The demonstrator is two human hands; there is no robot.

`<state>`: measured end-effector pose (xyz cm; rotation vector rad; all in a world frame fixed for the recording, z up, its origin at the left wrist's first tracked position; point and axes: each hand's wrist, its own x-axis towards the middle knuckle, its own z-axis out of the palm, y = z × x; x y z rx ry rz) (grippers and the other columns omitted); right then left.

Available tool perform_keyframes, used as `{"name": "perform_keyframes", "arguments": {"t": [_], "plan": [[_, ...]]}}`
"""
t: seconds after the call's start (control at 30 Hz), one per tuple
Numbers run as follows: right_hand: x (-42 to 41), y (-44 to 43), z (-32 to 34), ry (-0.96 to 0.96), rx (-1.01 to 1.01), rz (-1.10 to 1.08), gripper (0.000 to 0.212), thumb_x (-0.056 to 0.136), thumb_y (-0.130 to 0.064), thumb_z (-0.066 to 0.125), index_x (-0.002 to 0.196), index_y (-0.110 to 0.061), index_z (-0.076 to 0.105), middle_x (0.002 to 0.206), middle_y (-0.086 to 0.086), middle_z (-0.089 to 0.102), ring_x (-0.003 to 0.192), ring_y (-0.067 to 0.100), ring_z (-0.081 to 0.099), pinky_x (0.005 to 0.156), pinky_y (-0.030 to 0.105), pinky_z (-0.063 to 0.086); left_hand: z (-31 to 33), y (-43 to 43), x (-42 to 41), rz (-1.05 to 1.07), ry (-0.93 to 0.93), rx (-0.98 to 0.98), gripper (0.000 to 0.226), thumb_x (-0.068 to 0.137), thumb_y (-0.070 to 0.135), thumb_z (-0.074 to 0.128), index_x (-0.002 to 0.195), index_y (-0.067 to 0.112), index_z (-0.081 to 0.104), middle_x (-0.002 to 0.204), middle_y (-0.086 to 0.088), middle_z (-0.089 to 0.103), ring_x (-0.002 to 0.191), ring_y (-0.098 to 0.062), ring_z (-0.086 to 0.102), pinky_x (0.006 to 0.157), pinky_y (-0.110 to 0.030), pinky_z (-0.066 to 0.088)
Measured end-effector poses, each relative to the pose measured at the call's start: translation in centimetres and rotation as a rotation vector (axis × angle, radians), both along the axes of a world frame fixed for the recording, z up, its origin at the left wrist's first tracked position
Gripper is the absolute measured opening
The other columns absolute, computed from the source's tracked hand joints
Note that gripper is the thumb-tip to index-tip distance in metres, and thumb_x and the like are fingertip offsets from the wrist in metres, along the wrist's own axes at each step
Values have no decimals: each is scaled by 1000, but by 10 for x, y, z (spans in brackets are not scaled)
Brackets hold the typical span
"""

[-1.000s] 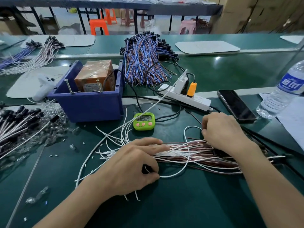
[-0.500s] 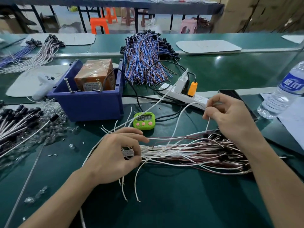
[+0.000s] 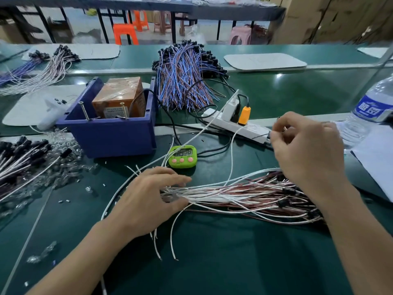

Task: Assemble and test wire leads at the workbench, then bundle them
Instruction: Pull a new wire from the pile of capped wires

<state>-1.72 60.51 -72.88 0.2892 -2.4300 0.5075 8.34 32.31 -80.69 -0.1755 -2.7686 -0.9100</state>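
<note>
A loose pile of white and dark red wire leads [image 3: 240, 195] with small black ends lies across the green bench in front of me. My left hand [image 3: 148, 201] grips the pile's left end between thumb and fingers. My right hand [image 3: 306, 150] is raised above the pile's right side and pinches the end of a single white lead [image 3: 232, 154], which curves down into the pile. More loose white leads [image 3: 165, 241] trail out below my left hand.
A blue bin [image 3: 110, 135] holds an orange box and two metal pins. A green timer [image 3: 182, 156], a white power strip [image 3: 240, 126], a bundle of blue and brown leads [image 3: 182, 79], a water bottle [image 3: 370, 111] and black-tipped leads [image 3: 19, 158] surround the work.
My right hand has lifted off the pile, drawing one white lead up and to the right. My left hand shifted from pressing the wires to gripping their left end.
</note>
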Motion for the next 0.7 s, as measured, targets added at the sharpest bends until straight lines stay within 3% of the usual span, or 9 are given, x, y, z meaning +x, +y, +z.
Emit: {"name": "perform_keyframes", "arguments": {"t": [0.07,0.1,0.17,0.2,0.33,0.47,0.57,0.63,0.7], "plan": [[2,1,-2,-82,-50,77,11,88,-26,71,83,-28,62,56,-11,65,63,17,51,69,24,42,-1,0,-2,-14,49,24,27,73,35,90,97,43,81,95,33,69,112,8,58,95,-13,46],[2,1,-1,-206,-209,148,10,89,-23,70,82,-27,64,54,-10,65,54,12,51,61,19,42,-2,1,-2,-20,66,30,22,73,32,91,92,39,83,90,32,71,110,6,60,94,-16,47],[4,-2,5,-475,-612,260,15,90,-11,68,79,-22,69,53,-3,63,45,11,49,59,23,44,-1,1,-2,-16,63,47,18,73,31,91,89,37,84,88,31,72,110,3,61,94,-18,48],[3,-1,5,-510,-693,250,17,89,-9,67,77,-20,70,52,-1,62,46,14,49,60,29,44,-1,1,-2,-19,64,48,17,74,33,91,89,37,84,88,31,72,110,3,61,95,-19,49],[4,5,-2,-354,-301,28,7,85,-29,70,78,-30,69,54,-13,64,47,10,53,53,25,36,2,0,0,-24,86,29,18,77,44,85,94,37,83,94,31,72,114,4,60,98,-20,47],[13,-1,2,-436,-343,174,13,86,-28,73,81,-39,69,51,-5,65,44,15,54,47,17,39,22,3,2,19,63,210,48,74,57,78,121,51,71,123,35,61,128,9,50,104,-9,37],[16,-6,2,-454,-382,245,14,88,-25,74,77,-32,71,54,-8,68,42,2,54,48,8,38,47,16,-5,4,-19,159,70,71,73,61,138,68,43,136,44,46,124,15,45,100,-15,36],[18,-10,0,-482,-362,294,14,88,-24,75,75,-29,73,57,-10,70,47,-1,60,52,10,40,63,32,-13,-44,-12,85,77,71,72,59,143,69,30,130,54,39,118,19,42,97,-13,32],[20,-15,-1,-516,-350,345,10,86,-26,77,78,-31,75,61,-12,72,55,1,66,61,21,47,74,50,-24,-93,19,60,75,76,65,64,144,63,33,130,51,43,116,23,40,96,-11,33]]}}
